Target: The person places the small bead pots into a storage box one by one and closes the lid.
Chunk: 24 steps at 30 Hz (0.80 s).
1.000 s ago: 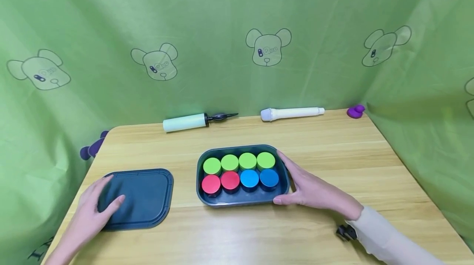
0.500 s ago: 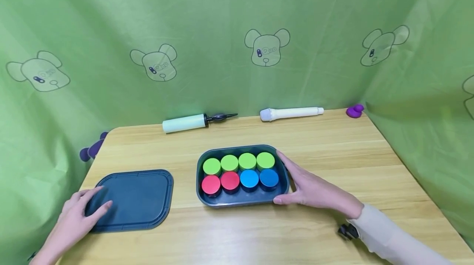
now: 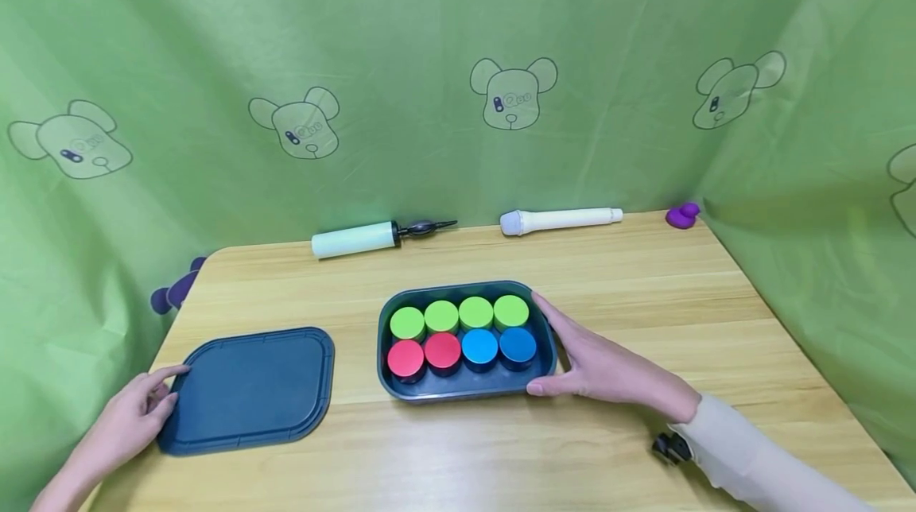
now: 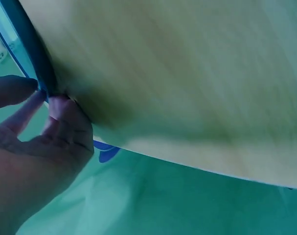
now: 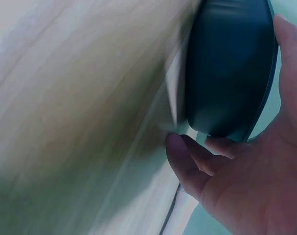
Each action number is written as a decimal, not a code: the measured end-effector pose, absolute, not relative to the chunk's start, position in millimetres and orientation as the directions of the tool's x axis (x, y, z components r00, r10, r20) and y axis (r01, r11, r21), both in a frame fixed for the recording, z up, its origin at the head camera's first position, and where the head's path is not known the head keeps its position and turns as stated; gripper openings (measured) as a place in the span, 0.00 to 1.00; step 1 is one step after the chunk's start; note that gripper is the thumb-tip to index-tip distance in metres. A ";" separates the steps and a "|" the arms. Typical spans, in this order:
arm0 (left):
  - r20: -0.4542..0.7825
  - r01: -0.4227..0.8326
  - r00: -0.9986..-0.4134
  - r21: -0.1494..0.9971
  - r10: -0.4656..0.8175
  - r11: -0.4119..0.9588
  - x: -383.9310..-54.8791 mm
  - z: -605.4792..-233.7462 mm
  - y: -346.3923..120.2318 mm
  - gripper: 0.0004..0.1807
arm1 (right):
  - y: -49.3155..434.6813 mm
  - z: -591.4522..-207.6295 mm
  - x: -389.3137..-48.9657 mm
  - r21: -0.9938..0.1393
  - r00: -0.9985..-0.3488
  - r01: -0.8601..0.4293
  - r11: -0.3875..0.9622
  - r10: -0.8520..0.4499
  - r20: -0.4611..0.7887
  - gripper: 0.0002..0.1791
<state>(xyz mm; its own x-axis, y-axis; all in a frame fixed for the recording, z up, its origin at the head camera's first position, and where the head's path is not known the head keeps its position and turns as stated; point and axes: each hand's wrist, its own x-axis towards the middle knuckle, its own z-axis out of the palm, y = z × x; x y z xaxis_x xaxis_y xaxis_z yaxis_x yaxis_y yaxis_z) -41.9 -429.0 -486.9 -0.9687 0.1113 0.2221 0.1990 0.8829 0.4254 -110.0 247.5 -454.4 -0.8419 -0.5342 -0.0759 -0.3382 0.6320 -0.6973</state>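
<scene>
A flat dark-blue lid (image 3: 250,385) lies on the left of the table. My left hand (image 3: 123,420) pinches its left edge between thumb and fingers, and the left wrist view shows the fingertips at that lid edge (image 4: 33,49). In the middle stands a dark-blue rectangular box (image 3: 468,394). It holds a row of green round pieces (image 3: 441,315) behind a row with two red ones (image 3: 406,358) and two blue ones (image 3: 479,347). My right hand (image 3: 601,361) grips the box's right end, thumb at the near corner, index finger at the far one.
Along the table's back edge lie a pale-blue hand pump (image 3: 358,240) with a black nozzle, a white toy microphone (image 3: 565,219) and a small purple object (image 3: 683,215). A green curtain (image 3: 401,35) hangs behind the table and along both sides.
My left hand has moved left and toward me from above the lid to its left edge, its fingers closing there. The right hand and the box have stayed put.
</scene>
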 end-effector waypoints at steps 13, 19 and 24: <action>0.160 0.099 -0.987 0.549 0.012 0.830 -36.9 -486.0 -436.3 0.20 | 246.9 -453.4 -109.7 -0.702 -0.841 -0.315 0.638 -0.531 -0.105 0.73; 0.037 -0.018 -0.997 0.760 -0.070 0.650 -34.1 -481.4 -446.4 0.22 | 247.2 -452.1 -109.6 -0.693 -0.842 -0.313 0.650 -0.527 -0.113 0.73; -0.112 -0.124 -0.992 0.902 -0.053 0.414 -31.3 -478.9 -455.5 0.28 | 247.4 -450.9 -109.7 -0.690 -0.842 -0.313 0.653 -0.526 -0.116 0.73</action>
